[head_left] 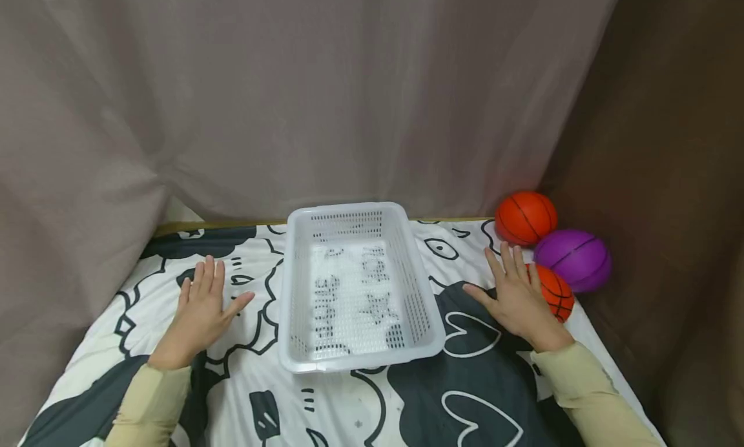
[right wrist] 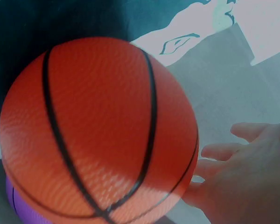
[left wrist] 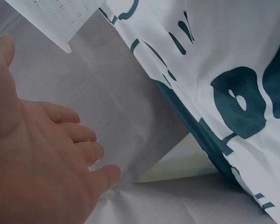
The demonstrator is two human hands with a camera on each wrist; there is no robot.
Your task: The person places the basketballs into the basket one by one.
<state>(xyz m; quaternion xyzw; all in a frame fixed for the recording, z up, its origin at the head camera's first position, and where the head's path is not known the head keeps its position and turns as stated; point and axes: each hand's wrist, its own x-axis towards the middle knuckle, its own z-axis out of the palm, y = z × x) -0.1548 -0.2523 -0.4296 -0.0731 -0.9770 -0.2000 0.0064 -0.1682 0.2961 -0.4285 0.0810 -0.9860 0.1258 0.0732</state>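
Note:
A white perforated plastic basket [head_left: 430, 318] stands between my two hands in the head view, with no object inside it. Left of it, my left hand [head_left: 200, 314] is held palm down over the patterned cloth, fingers straight and thumb spread, holding nothing. On the basket's other side my right hand [head_left: 519, 301] has its fingers extended and spread, also holding nothing. Nearest to it is an orange mini basketball [head_left: 557, 295], partly hidden behind that hand; in the right wrist view the orange ball [right wrist: 102, 126] looms large beside the fingers [right wrist: 221, 151].
A purple ball [head_left: 575, 259] and another orange ball [head_left: 525, 218] sit at the table's back right. A white and dark grey printed cloth [head_left: 325, 408] covers the table. Grey-brown curtains [head_left: 290, 98] hang behind it, and a darker brown one [head_left: 668, 208] hangs at the right.

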